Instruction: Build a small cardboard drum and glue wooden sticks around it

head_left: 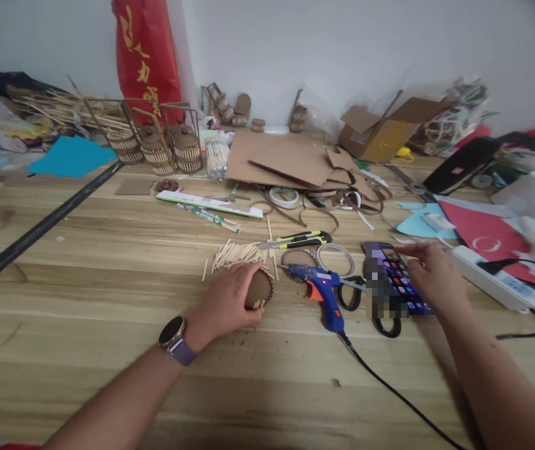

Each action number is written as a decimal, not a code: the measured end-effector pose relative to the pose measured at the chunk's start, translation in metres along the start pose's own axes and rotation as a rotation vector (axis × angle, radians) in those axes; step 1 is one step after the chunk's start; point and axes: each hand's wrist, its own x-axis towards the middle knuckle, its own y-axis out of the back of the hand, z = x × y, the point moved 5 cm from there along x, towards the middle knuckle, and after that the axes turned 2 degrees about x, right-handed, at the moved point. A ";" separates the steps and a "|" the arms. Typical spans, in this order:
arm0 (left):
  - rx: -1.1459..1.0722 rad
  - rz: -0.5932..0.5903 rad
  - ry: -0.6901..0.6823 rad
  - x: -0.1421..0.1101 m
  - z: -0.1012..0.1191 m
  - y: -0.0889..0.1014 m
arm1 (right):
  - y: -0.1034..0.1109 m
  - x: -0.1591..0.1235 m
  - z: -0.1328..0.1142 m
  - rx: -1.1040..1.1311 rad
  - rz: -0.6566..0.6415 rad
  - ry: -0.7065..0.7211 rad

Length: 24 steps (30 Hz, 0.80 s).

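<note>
My left hand point(230, 297), a watch on its wrist, curls its thumb and fingers around a round cardboard piece point(260, 289) with a ridged rim. A few short sticks stand near the thumb. My right hand point(439, 278) holds nothing; its index finger reaches over the lit screen of a phone point(401, 278), the other fingers partly hidden. Between the hands lies a blue hot glue gun point(321, 290) with an orange trigger. A second cardboard round point(298, 257) lies behind its nozzle. Loose short sticks point(239, 252) are heaped beyond my left hand, beside yellow-and-black cutters point(302, 239).
A white tape ring point(336, 259) and black scissor-like handles point(388, 326) lie beside the phone. A power strip point(495, 278) stands at the right, and the glue gun's cord point(389, 387) runs toward me. Cardboard sheets point(277, 156) and small lidded baskets point(157, 153) stand behind.
</note>
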 end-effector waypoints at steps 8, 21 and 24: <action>-0.013 0.012 -0.007 -0.001 0.000 0.001 | 0.002 0.000 0.004 -0.013 0.011 0.017; -0.015 0.023 -0.006 -0.001 0.000 0.001 | -0.001 0.002 0.013 -0.047 0.040 0.028; -0.008 0.019 -0.010 -0.001 0.001 0.001 | -0.003 0.002 0.009 -0.030 0.020 0.057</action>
